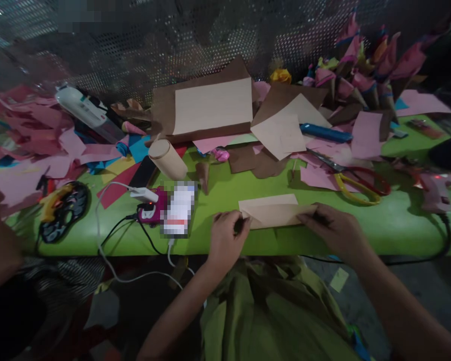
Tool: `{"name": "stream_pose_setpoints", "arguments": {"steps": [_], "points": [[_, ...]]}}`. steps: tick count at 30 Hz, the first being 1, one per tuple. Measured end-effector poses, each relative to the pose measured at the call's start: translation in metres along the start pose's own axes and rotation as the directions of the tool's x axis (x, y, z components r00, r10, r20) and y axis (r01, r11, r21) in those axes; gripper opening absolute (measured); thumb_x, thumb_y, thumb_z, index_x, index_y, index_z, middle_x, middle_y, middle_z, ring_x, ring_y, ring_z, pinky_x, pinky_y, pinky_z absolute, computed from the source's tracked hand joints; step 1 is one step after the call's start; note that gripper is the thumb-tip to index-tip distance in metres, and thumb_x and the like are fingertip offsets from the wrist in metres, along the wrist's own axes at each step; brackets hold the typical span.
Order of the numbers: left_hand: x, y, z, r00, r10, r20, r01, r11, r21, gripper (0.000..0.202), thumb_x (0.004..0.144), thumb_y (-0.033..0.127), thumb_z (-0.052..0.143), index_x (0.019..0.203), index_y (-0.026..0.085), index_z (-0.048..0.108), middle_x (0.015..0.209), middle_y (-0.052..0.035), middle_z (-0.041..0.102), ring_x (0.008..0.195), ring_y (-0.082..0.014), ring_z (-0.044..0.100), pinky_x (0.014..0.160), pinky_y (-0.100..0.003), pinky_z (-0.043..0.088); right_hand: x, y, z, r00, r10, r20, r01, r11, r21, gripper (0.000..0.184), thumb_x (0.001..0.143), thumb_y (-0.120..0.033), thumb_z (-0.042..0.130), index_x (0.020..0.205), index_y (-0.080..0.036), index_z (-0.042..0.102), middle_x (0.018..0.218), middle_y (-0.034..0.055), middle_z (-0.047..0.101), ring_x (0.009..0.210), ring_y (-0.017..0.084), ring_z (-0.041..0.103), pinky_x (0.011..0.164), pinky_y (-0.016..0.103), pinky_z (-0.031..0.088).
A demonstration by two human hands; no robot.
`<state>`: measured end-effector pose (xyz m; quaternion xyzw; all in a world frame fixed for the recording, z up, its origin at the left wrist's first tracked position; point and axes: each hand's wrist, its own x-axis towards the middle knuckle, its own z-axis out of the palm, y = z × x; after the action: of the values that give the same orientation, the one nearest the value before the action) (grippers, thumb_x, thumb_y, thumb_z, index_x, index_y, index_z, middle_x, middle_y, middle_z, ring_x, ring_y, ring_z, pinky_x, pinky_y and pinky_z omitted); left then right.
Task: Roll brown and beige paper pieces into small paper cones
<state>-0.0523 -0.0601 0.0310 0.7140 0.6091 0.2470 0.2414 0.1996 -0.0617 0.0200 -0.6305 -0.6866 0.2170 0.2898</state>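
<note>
Tan paper (272, 215), near edge of the green table (210, 193), right of centre | left hand (226, 238): thumb and curled fingers pinch its left end | right hand (334, 230): fingers nearly closed on its right end | scissors (340, 169) lie farther off, right | step seems folding; next move likely calls for pressing the crease flat
</note>
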Motion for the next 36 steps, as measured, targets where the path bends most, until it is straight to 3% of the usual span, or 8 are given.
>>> {"name": "stream_pose_setpoints", "arguments": {"steps": [2, 4, 10, 27, 36], "points": [[0.002, 0.003, 0.004, 0.997, -0.024, -0.075, 0.029, 0.997, 0.067, 0.018, 0.09, 0.023, 0.063, 0.072, 0.021, 0.058, 0.072, -0.0015, 0.068, 0.078, -0.0208, 0.061, 0.078, -0.035, 0.042, 0.005, -0.004, 0.003, 0.999, 0.031, -0.018, -0.031, 0.999, -0.017, 0.051, 0.091, -0.065, 0.048, 0.059, -0.026, 0.039, 0.051, -0.0023, 0.047, 0.048, 0.015, 0.046, 0.047, 0.029, 0.034], [0.003, 0.004, 0.007, 0.992, -0.051, -0.111, 0.061, 0.994, 0.094, 0.013, 0.087, 0.021, 0.066, 0.076, 0.021, 0.058, 0.074, -0.0014, 0.069, 0.08, -0.0216, 0.062, 0.079, -0.035, 0.041, 0.008, -0.007, 0.006, 0.999, 0.031, -0.027, -0.032, 0.999, -0.042, 0.049, 0.091, -0.063, 0.047, 0.061, -0.026, 0.037, 0.052, -0.0023, 0.047, 0.048, 0.015, 0.045, 0.049, 0.029, 0.032], [0.006, 0.003, 0.007, 0.988, -0.141, -0.061, 0.144, 0.988, 0.047, 0.015, 0.085, 0.019, 0.071, 0.092, 0.022, 0.058, 0.077, 0.0, 0.073, 0.079, -0.0217, 0.067, 0.084, -0.038, 0.043, 0.01, -0.004, 0.016, 0.998, 0.014, -0.062, -0.024, 0.986, -0.166, 0.037, 0.093, -0.057, 0.045, 0.073, -0.026, 0.049, 0.06, 0.0014, 0.058, 0.054, 0.019, 0.053, 0.052, 0.03, 0.032], [0.014, 0.007, 0.01, 0.989, -0.137, -0.059, 0.147, 0.963, 0.227, 0.011, 0.086, 0.02, 0.065, 0.081, 0.023, 0.056, 0.071, -0.0017, 0.07, 0.073, -0.0219, 0.065, 0.079, -0.037, 0.043, 0.012, -0.003, 0.013, 0.999, 0.046, 0.019, -0.041, 0.978, -0.205, 0.037, 0.092, -0.057, 0.042, 0.07, -0.027, 0.042, 0.054, -0.0004, 0.05, 0.048, 0.019, 0.048, 0.049, 0.031, 0.029], [0.012, 0.005, 0.013, 0.981, -0.175, -0.088, 0.185, 0.974, 0.129, 0.015, 0.084, 0.019, 0.067, 0.085, 0.024, 0.053, 0.069, -0.0003, 0.068, 0.071, -0.0222, 0.066, 0.078, -0.037, 0.045, 0.013, -0.003, 0.014, 0.998, 0.063, 0.011, -0.059, 0.973, -0.224, 0.036, 0.091, -0.057, 0.042, 0.072, -0.027, 0.045, 0.057, 0.0013, 0.055, 0.048, 0.021, 0.051, 0.049, 0.031, 0.031]]}}
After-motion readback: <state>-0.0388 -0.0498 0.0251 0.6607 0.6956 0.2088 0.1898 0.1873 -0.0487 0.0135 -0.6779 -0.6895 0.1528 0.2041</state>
